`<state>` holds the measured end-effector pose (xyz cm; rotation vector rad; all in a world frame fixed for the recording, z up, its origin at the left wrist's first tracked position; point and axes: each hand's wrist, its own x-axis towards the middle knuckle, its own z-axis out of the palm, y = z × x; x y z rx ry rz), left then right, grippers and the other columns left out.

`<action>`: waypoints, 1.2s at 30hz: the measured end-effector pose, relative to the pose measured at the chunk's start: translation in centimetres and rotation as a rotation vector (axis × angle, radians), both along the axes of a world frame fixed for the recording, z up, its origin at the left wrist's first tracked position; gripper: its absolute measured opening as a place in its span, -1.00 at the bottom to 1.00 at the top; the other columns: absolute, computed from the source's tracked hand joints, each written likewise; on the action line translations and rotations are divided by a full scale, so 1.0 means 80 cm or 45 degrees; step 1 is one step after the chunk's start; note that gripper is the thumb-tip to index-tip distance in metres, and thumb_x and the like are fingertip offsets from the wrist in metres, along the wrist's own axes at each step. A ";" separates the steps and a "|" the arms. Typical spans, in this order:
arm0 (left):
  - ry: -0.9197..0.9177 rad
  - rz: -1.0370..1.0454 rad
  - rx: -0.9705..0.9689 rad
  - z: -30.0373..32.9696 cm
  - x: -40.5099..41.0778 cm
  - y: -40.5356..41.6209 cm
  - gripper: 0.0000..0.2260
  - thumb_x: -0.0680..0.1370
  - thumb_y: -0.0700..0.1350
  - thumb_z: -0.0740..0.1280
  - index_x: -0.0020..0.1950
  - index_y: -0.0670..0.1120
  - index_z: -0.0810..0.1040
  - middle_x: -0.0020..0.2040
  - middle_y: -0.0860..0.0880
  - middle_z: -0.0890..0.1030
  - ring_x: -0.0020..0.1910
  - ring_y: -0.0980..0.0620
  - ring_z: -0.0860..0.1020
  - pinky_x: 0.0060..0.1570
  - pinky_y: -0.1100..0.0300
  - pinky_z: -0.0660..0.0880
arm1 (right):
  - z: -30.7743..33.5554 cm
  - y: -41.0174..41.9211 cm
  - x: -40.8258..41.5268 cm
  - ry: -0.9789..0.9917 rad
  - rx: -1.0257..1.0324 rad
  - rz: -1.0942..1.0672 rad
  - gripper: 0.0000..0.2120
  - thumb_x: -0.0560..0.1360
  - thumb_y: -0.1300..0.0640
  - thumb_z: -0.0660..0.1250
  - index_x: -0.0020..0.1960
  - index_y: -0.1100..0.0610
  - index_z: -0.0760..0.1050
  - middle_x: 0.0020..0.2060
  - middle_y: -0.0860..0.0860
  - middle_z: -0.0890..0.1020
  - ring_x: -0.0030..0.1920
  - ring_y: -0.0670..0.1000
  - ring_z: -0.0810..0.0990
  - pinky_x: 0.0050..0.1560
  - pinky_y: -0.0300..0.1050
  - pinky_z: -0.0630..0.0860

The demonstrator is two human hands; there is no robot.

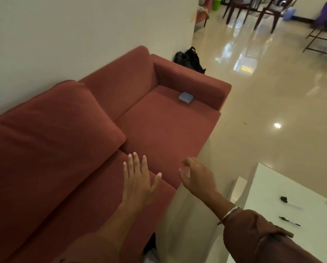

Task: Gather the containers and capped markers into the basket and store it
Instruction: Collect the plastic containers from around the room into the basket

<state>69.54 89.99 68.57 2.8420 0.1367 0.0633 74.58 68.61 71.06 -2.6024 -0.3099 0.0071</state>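
Lying flat on the sofa (158, 130), a small grey-blue container (186, 96).

Both hands reach forward — left (139, 180) flat, right (197, 177) loosely curled.

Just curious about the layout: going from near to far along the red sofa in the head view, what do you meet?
Left hand → loose back cushion → small grey container on the seat → far armrest → black bag behind it.

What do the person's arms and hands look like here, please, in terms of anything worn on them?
The left hand and its forearm are bare, with no ring or band visible. The right hand has a thin silver bangle at the wrist, and a brown sleeve covers that forearm.
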 end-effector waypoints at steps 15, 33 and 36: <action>0.120 -0.083 -0.093 -0.095 0.506 -0.063 -0.22 0.63 0.33 -0.02 0.67 -0.20 0.10 0.68 -0.29 0.00 0.69 -0.19 -0.11 0.65 -0.18 -0.07 | -0.095 -0.045 0.507 0.204 -0.130 -0.052 -0.74 0.58 -0.06 0.33 0.23 0.00 0.52 0.06 -0.08 0.63 0.06 -0.01 0.64 0.00 -0.07 0.61; 0.202 0.011 0.119 -0.375 0.967 -0.091 -0.22 0.64 0.29 -0.01 0.68 -0.23 0.00 0.68 -0.33 -0.06 0.68 -0.22 -0.17 0.65 -0.17 -0.08 | -0.430 -0.034 1.065 0.476 -0.357 0.079 0.04 0.32 -0.25 0.59 0.56 0.17 0.16 0.41 0.21 0.36 0.42 0.31 0.39 0.39 0.37 0.39; 0.222 0.006 0.146 -0.374 0.952 -0.083 -0.23 0.65 0.28 0.01 0.68 -0.22 -0.01 0.68 -0.32 -0.08 0.68 -0.22 -0.19 0.65 -0.17 -0.07 | -0.436 -0.027 1.067 0.510 -0.442 0.058 0.19 0.22 -0.30 0.65 0.60 0.15 0.11 0.44 0.21 0.36 0.45 0.32 0.36 0.39 0.40 0.34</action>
